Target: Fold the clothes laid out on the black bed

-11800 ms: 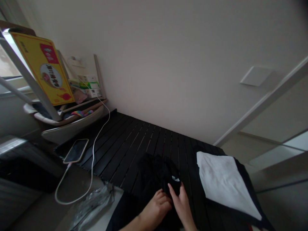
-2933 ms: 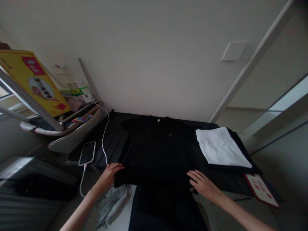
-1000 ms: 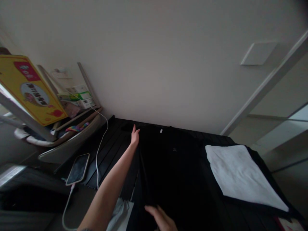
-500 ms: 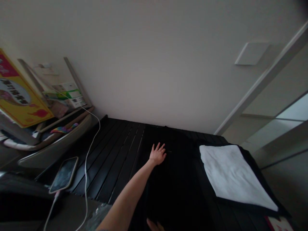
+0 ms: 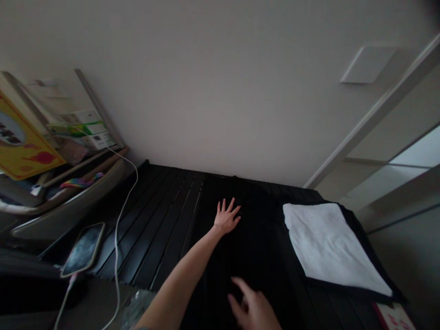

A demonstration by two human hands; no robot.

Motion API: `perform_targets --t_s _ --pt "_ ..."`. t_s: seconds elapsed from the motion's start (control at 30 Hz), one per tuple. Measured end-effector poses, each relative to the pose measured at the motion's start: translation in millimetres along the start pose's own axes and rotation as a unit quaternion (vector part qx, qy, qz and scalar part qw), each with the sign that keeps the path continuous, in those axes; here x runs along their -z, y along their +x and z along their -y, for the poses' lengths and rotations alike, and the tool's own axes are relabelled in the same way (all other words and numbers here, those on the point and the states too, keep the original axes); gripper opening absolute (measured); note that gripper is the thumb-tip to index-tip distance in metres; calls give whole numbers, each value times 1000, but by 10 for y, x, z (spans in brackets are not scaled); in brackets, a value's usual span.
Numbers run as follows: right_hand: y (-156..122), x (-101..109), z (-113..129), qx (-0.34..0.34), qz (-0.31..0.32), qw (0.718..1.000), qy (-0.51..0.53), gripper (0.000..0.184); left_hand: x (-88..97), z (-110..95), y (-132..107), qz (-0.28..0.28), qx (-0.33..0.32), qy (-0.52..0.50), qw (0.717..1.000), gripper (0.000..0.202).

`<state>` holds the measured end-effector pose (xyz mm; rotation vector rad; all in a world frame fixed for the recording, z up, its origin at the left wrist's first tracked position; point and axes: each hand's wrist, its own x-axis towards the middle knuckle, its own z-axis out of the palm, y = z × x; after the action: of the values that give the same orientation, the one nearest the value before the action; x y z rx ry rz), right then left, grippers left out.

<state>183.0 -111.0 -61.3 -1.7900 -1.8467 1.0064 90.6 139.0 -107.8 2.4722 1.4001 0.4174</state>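
Note:
My left hand [image 5: 227, 219] lies with its fingers spread on a piece of black cloth [image 5: 264, 247], perhaps a garment, laid over the slatted black table. Nearer to me, my right hand [image 5: 253, 306] is over the lower part of the same cloth. Its thumb and forefinger are apart, its other fingers look bent, and I see nothing between them. Whether it touches the cloth I cannot tell. To the right of both hands, a folded white cloth [image 5: 332, 245] rests on another dark cloth.
A phone [image 5: 83, 250] on a white cable [image 5: 118, 238] lies at the left of the slatted table [image 5: 151, 229]. Beyond it stands a basket-like holder [image 5: 72, 206] with boxes and a yellow package [image 5: 27, 146]. A wall closes off the back. A red-and-white item [image 5: 393, 316] is at lower right.
My right hand has come up into view from the bottom edge and moved right, over the black cloth. My left hand stays on the cloth, its fingers spread wider. The view has shifted slightly.

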Motion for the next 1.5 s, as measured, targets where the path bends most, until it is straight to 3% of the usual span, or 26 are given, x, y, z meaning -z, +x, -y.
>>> perform_targets --t_s 0.13,0.2,0.37,0.5,0.6,0.7,0.8,0.9,0.97,1.07,1.13,1.23,1.33,1.5 --pt "609 432 -481 30 -199 979 -30 46 128 -52 -95 -65 -24 -8 998 62" --pt "945 644 -716 19 -260 964 -54 52 185 -62 -135 -77 -37 -16 996 62" --pt "1638 985 -1072 -195 -260 944 -58 72 127 -18 -204 -58 -11 -7 998 62" --pt "1955 1022 -1138 -264 -259 928 -35 80 24 42 -235 -37 1 7 999 56" --pt "2085 1019 -1109 -265 -263 927 -18 88 9 59 -262 -53 6 4 999 55" --pt "2155 1035 -984 -220 -279 935 0 97 26 44 -274 -68 12 -10 998 55" --pt "2217 1022 -721 -141 -290 946 18 96 65 23 -270 -65 13 -39 997 56" --pt "2341 929 -342 -48 -260 964 41 89 129 39 -282 -69 -2 -111 991 60" --pt "2473 815 -74 4 -217 974 65 87 171 81 -308 -132 17 -192 972 62" --pt "2694 581 255 55 -141 983 105 83 209 160 -352 -276 113 -299 907 63" --pt "2807 415 385 72 -91 984 134 79 218 195 -364 -309 146 -316 885 63" --pt "2862 253 427 83 -39 979 180 74 227 195 -351 -255 143 -271 917 62" --pt "2780 257 334 84 -35 970 224 75 244 159 -332 -194 162 -215 944 62" --pt "2443 391 48 53 -58 960 270 81 280 118 -365 -192 163 -215 943 61"
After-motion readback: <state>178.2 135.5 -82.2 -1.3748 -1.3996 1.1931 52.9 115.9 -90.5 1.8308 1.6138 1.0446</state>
